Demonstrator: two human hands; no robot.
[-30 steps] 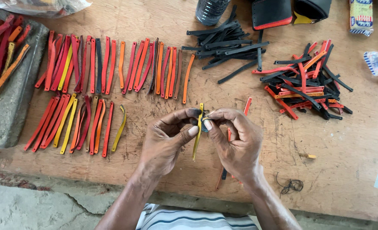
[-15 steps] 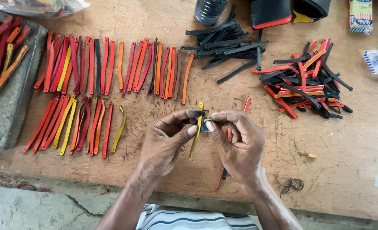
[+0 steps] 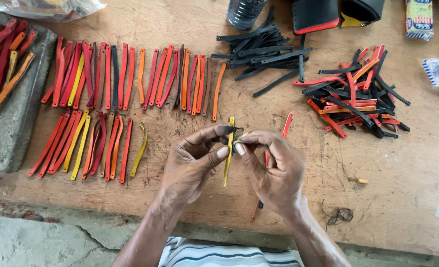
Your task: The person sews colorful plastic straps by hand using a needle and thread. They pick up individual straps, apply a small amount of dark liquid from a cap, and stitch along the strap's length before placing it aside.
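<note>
Here we see the left hand (image 3: 192, 165) and right hand (image 3: 274, 168) together, pinching a thin yellow leather strip (image 3: 228, 158) upright above the worn wooden desk (image 3: 407, 188), near rows of red and orange strips (image 3: 130, 79).

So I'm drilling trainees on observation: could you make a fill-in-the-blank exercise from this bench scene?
1. Both hands pinch one ___ strip.
2. The all-black strips lie below a plastic ___.
3. The stone slab sits at the bench's ___ edge.
4. The left hand and right hand meet at the strip's ___ end.

Missing: yellow; bottle; left; upper
</note>
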